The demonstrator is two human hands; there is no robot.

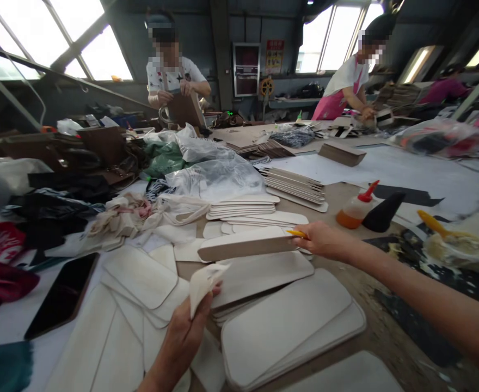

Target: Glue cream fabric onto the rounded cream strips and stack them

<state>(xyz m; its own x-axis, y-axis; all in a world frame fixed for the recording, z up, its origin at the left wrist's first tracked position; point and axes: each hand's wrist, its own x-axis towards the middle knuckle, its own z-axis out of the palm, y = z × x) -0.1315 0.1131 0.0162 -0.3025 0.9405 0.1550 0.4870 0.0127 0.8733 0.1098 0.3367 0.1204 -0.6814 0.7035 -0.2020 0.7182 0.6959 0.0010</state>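
Note:
My left hand [184, 329] is closed on a small cream-coloured flap [202, 283] that looks like thin cloth or leather. Beside its fingertips lies a stack of pale panels with rounded corners [264, 275]. My right hand [323, 239] is closed round a thin yellow tool [297, 234], its kind unclear. That hand is at the right end of a long pale panel [245, 243] tilted up on its edge; whether it also grips the panel I cannot tell. More rounded panels [288, 326] are piled in front, and others [139, 277] lie fanned out at the left.
An orange glue bottle [354, 211] with a red tip stands at the right, near a yellow-handled brush [439, 226]. A dark phone [63, 294] lies at the left. Plastic bags [219, 177] and stacked panels [294, 185] lie behind. Two co-workers [176, 81] stand across the table.

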